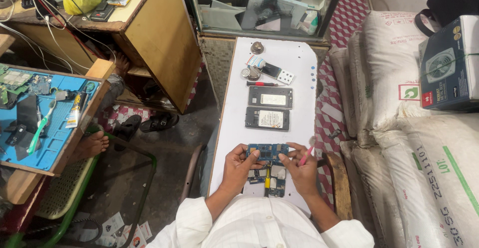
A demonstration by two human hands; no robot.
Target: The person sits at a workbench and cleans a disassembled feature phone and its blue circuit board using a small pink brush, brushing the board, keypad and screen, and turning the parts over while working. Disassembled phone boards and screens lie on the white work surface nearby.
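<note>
A blue phone circuit board point(268, 153) lies on the white board point(234, 123) across my lap, over an opened phone body point(269, 180). My left hand point(238, 165) presses its thumb on the board's left end. My right hand point(299, 168) touches the board's right end and pinches a thin pink tool point(306, 156). Farther up lie two dark phone frames point(270, 97) point(267, 118), one above the other, and a red-handled screwdriver point(261, 84).
Small round parts, a white card and a phone piece point(264, 70) sit at the white board's far end. Stacked white sacks point(424, 143) and a boxed fan point(449, 63) crowd the right. A blue repair mat point(55, 128) with tools is at left; a glass cabinet point(259, 6) ahead.
</note>
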